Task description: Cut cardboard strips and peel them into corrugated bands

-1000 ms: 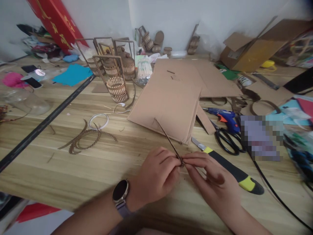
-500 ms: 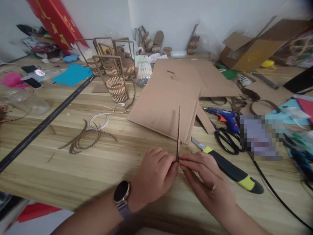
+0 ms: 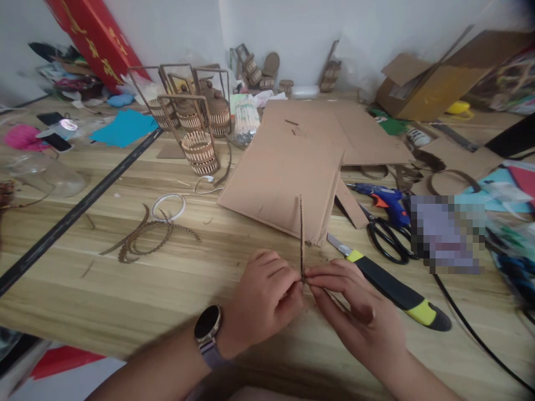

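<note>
Between my two hands, a thin strip of corrugated cardboard (image 3: 301, 234) sticks up and away from me, its wavy edge showing. My left hand (image 3: 270, 298), with a watch on its wrist, pinches the strip's near end from the left. From the right, my right hand (image 3: 355, 309) pinches the same end, fingertips almost touching the left ones. The part of the strip inside the fingers is hidden. Left of my hands lie curled cardboard strips (image 3: 146, 236) beside a white tape ring (image 3: 168, 207). A yellow-and-black utility knife (image 3: 393, 289) rests just right of my right hand.
Cardboard sheets (image 3: 284, 167) lie beyond my hands. Scissors (image 3: 388, 239) and a blue glue gun (image 3: 387, 203) are at the right, near a black cable (image 3: 468, 320). Several small slatted baskets with handles (image 3: 200, 153) stand at the back left. An open box (image 3: 418, 89) sits back right.
The strip's upright part has become shorter above my fingers and its tip has come lower and slightly left. My hands keep pinching it in nearly the same place.
</note>
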The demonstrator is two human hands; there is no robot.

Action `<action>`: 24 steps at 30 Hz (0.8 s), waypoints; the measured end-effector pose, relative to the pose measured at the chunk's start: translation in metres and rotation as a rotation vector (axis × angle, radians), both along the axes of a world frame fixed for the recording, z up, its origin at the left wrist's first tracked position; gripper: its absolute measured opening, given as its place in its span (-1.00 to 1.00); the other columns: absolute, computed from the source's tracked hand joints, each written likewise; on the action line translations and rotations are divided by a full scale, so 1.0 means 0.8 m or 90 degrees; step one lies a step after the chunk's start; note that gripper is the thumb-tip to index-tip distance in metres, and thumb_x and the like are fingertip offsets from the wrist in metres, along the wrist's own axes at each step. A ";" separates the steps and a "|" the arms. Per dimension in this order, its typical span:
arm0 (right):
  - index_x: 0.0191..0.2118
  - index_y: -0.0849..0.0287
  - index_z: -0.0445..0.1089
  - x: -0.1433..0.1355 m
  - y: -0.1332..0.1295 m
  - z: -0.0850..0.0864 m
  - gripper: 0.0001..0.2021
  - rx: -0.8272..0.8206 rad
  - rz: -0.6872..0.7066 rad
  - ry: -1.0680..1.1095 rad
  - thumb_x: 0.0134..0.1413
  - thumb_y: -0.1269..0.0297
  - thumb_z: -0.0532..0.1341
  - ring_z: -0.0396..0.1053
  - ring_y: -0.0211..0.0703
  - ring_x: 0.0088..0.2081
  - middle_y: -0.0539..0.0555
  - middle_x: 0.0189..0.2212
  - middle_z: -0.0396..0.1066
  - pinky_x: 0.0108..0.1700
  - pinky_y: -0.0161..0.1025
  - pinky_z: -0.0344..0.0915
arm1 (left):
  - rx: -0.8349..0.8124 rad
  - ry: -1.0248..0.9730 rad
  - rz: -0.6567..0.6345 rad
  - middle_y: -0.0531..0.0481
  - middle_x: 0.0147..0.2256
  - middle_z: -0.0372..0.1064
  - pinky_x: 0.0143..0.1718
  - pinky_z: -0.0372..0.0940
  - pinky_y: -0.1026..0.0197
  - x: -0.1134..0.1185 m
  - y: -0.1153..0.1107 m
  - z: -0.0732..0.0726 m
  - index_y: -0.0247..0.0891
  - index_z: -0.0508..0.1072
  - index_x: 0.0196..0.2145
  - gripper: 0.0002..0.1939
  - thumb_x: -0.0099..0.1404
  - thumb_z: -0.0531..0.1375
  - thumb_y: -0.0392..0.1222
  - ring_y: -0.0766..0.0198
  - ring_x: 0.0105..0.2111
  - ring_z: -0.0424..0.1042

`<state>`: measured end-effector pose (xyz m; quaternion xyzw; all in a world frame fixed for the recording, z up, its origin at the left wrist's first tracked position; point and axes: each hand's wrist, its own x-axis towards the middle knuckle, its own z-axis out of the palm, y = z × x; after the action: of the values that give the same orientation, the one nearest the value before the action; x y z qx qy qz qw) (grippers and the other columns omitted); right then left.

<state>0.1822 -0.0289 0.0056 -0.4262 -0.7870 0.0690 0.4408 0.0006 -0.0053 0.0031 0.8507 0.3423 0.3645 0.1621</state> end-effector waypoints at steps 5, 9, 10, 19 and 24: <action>-0.29 0.04 0.41 0.001 0.001 0.002 -0.87 -0.043 0.006 0.039 0.19 0.45 0.21 0.56 -0.17 -0.33 -0.03 -0.39 0.58 -0.19 -0.17 0.48 | -0.014 -0.019 -0.014 0.02 -0.47 0.34 -0.27 0.21 0.15 -0.001 0.001 0.000 -0.25 0.37 -0.41 -0.78 0.38 0.02 -0.34 0.24 -0.39 0.27; -0.31 0.05 0.43 0.001 0.002 0.007 -0.86 -0.083 0.007 0.100 0.16 0.47 0.22 0.55 -0.18 -0.34 -0.02 -0.40 0.57 -0.27 -0.24 0.50 | -0.022 -0.030 -0.029 0.02 -0.46 0.35 -0.27 0.21 0.16 -0.002 0.002 0.001 -0.24 0.38 -0.39 -0.79 0.37 0.02 -0.34 0.24 -0.39 0.28; -0.32 0.05 0.44 0.001 0.002 0.008 -0.86 -0.092 0.007 0.111 0.15 0.46 0.22 0.55 -0.18 -0.36 -0.02 -0.40 0.57 -0.29 -0.26 0.50 | -0.023 -0.035 -0.034 0.02 -0.46 0.36 -0.27 0.21 0.16 -0.002 0.002 0.001 -0.24 0.37 -0.38 -0.80 0.37 0.02 -0.34 0.24 -0.38 0.28; -0.30 0.06 0.45 0.002 0.002 0.006 -0.95 -0.087 -0.001 0.118 0.16 0.36 0.26 0.58 -0.11 -0.31 0.04 -0.37 0.58 -0.30 -0.23 0.52 | -0.052 -0.025 -0.054 -0.01 -0.40 0.38 -0.27 0.24 0.15 -0.005 -0.003 0.006 -0.23 0.32 -0.35 -0.82 0.38 -0.01 -0.33 0.23 -0.36 0.30; -0.22 0.04 0.45 -0.001 0.001 0.003 -0.85 -0.032 0.013 0.058 0.15 0.45 0.25 0.57 -0.14 -0.29 0.02 -0.35 0.58 -0.23 -0.20 0.52 | -0.052 -0.018 -0.072 -0.03 -0.38 0.38 -0.24 0.27 0.15 -0.003 -0.003 0.004 -0.23 0.30 -0.35 -0.79 0.45 -0.04 -0.27 0.22 -0.34 0.32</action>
<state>0.1813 -0.0284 0.0082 -0.4255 -0.7682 0.1129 0.4648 -0.0018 -0.0080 0.0064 0.8562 0.3057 0.3524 0.2218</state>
